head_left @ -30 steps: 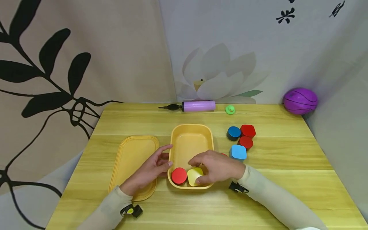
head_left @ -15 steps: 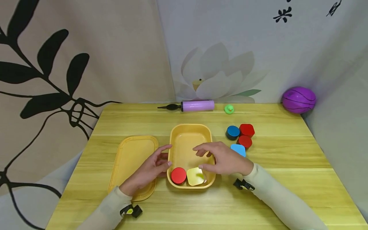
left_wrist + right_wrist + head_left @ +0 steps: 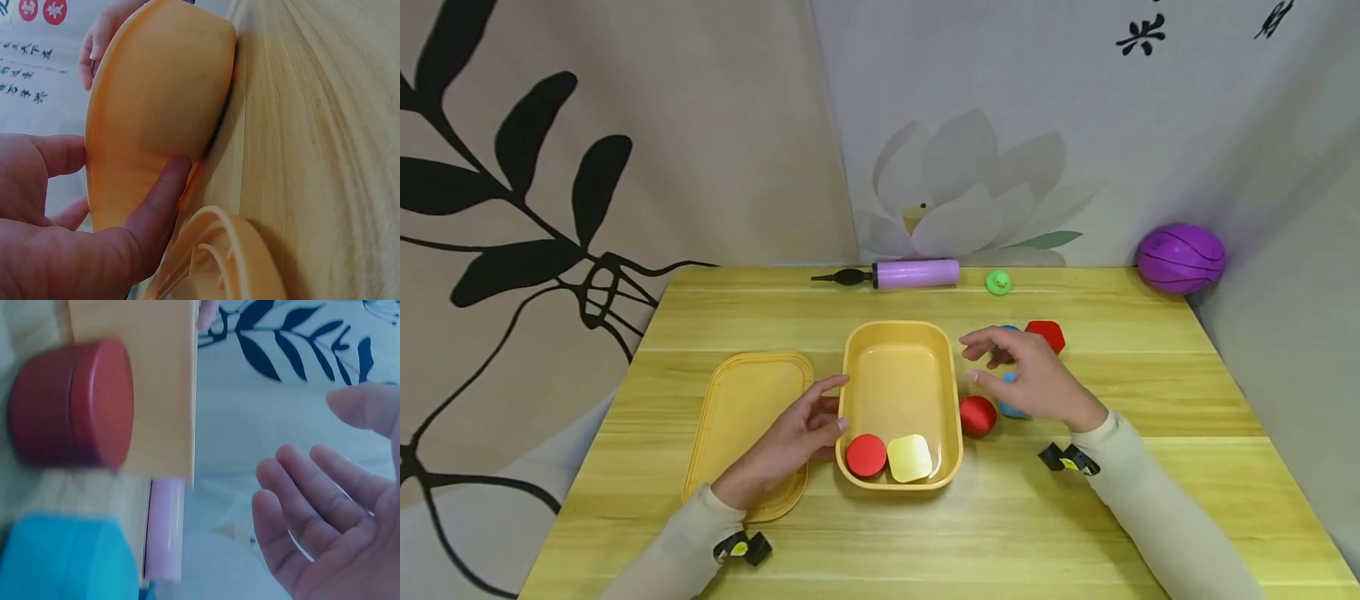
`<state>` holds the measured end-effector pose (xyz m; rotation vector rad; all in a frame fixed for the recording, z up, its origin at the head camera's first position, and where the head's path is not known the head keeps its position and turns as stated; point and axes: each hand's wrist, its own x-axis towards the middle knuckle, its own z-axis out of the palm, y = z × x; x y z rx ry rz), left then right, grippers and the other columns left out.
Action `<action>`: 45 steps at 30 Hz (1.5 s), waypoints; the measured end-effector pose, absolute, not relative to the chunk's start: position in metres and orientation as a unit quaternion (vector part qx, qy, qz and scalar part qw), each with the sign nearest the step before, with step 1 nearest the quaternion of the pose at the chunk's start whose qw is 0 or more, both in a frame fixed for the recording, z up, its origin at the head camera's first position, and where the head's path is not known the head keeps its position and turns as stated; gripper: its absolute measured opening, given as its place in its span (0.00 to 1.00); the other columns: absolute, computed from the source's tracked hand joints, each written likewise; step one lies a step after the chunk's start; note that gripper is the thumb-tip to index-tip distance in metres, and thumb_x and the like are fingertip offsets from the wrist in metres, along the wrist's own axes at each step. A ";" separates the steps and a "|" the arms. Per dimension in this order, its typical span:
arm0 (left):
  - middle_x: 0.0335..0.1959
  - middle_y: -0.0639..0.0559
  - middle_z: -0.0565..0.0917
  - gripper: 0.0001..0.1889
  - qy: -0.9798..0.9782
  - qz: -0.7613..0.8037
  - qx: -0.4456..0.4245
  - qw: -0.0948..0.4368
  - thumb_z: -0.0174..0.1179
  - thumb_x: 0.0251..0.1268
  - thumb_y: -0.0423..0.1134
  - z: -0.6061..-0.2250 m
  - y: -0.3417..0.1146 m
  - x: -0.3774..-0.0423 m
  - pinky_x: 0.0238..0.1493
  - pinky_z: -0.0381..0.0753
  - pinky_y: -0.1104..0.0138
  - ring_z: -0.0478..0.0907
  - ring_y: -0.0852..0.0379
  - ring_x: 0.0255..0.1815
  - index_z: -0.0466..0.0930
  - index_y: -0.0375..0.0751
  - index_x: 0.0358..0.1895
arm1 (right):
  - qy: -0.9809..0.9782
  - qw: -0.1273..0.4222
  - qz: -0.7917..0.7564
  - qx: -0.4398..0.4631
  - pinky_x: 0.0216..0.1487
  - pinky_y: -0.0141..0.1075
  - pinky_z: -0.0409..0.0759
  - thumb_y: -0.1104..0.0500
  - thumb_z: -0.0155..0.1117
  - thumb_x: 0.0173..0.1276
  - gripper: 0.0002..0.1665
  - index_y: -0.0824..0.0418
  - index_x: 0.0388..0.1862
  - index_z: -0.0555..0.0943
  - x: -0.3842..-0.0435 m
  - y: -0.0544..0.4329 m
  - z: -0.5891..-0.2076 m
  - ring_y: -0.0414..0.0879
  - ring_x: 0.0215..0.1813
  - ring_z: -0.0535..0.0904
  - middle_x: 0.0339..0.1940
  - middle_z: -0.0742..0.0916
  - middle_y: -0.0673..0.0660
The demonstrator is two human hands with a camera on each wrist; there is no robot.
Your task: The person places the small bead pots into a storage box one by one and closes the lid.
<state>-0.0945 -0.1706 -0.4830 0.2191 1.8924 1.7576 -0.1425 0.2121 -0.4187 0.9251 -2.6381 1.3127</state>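
Note:
A deep yellow plastic box (image 3: 898, 375) stands mid-table, holding a round red tin (image 3: 867, 456) and a yellow square tin (image 3: 910, 458) at its near end. My left hand (image 3: 793, 437) touches the box's left wall with fingertips and thumb; in the left wrist view the thumb (image 3: 164, 200) lies along that wall. Above the table right of the box, my right hand (image 3: 1030, 375) hovers with nothing in its relaxed fingers. Below it are a round red tin (image 3: 978, 416) beside the box, a light blue tin (image 3: 69, 559), and a blue tin (image 3: 1009, 327), partly hidden by the hand.
A yellow lid (image 3: 748, 417) lies left of the box, partly under my left forearm. Behind my right hand sits a red tin (image 3: 1047, 335). Along the back edge are a purple hand pump (image 3: 917, 274), a small green duck (image 3: 998, 282) and a purple ball (image 3: 1182, 258).
My right hand has let go of the yellow tin, risen out of the box and moved right over the other tins. My left hand has stayed at the box's wall.

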 end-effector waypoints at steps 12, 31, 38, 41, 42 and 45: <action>0.74 0.32 0.67 0.38 0.693 0.662 0.072 0.276 0.61 0.81 0.43 -0.481 -0.171 -0.089 0.54 0.89 0.52 0.75 0.37 0.69 0.52 0.57 0.86 | -0.872 0.085 0.442 0.192 0.51 0.26 0.83 0.62 0.71 0.73 0.19 0.56 0.61 0.84 -0.153 0.267 -0.431 0.36 0.47 0.87 0.53 0.91 0.59; 0.75 0.35 0.67 0.37 0.704 0.649 0.077 0.280 0.60 0.81 0.44 -0.479 -0.168 -0.094 0.56 0.88 0.52 0.75 0.39 0.70 0.52 0.58 0.85 | -0.893 0.009 0.444 0.076 0.71 0.49 0.78 0.60 0.65 0.78 0.28 0.66 0.74 0.75 -0.188 0.335 -0.474 0.63 0.74 0.75 0.74 0.80 0.65; 0.76 0.35 0.67 0.37 0.708 0.644 0.078 0.279 0.60 0.82 0.43 -0.478 -0.168 -0.095 0.55 0.88 0.53 0.75 0.39 0.70 0.52 0.58 0.85 | -0.872 -0.096 0.466 0.112 0.59 0.16 0.73 0.68 0.60 0.77 0.34 0.66 0.80 0.68 -0.193 0.349 -0.484 0.68 0.75 0.73 0.77 0.76 0.69; 0.75 0.35 0.68 0.36 0.710 0.643 0.078 0.276 0.59 0.82 0.43 -0.478 -0.168 -0.095 0.55 0.89 0.52 0.75 0.39 0.69 0.52 0.59 0.85 | -0.867 -0.111 0.469 0.125 0.57 0.16 0.74 0.68 0.61 0.77 0.35 0.66 0.80 0.66 -0.195 0.350 -0.486 0.68 0.74 0.73 0.76 0.76 0.69; 0.75 0.35 0.68 0.37 0.710 0.643 0.077 0.275 0.60 0.82 0.43 -0.478 -0.168 -0.095 0.55 0.89 0.52 0.75 0.39 0.69 0.53 0.58 0.85 | -0.868 -0.112 0.466 0.126 0.57 0.16 0.74 0.67 0.62 0.77 0.35 0.66 0.81 0.66 -0.195 0.351 -0.486 0.68 0.74 0.73 0.76 0.76 0.68; 0.75 0.35 0.68 0.37 0.710 0.644 0.077 0.274 0.60 0.82 0.44 -0.479 -0.168 -0.094 0.55 0.89 0.52 0.75 0.39 0.70 0.53 0.58 0.85 | -0.872 -0.117 0.460 0.121 0.57 0.16 0.74 0.63 0.65 0.78 0.36 0.64 0.81 0.66 -0.197 0.351 -0.485 0.67 0.74 0.74 0.76 0.76 0.67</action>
